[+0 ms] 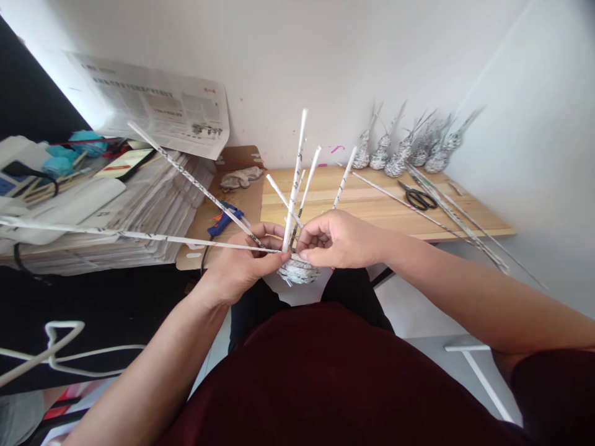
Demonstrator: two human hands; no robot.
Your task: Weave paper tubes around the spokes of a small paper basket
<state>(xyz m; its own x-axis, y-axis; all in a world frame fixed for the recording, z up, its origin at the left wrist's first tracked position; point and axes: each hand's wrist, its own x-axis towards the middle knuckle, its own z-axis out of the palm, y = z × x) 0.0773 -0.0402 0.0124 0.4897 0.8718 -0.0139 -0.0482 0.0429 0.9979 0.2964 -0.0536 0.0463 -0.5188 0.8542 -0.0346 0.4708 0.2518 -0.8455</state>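
A small round woven piece of rolled newspaper (300, 272) sits between my hands above my lap. Several paper tubes rise from it, among them a thick upright tube (296, 167). My left hand (244, 263) grips the woven piece at its left rim, thumb in front. A long paper tube (139, 235) runs from there out to the left, and another slants up and left. My right hand (337, 241) is closed at the right rim, thumb and fingers pinched at the weave. What lies inside that pinch is partly hidden.
Finished gourd-shaped woven pieces (400, 155) stand at the back right. Black scissors (418, 197) and loose paper tubes (458, 210) lie on the wooden table (344, 179). Left are a blue glue gun (226, 218), a glove (242, 178) and a stack of newspapers (162, 210).
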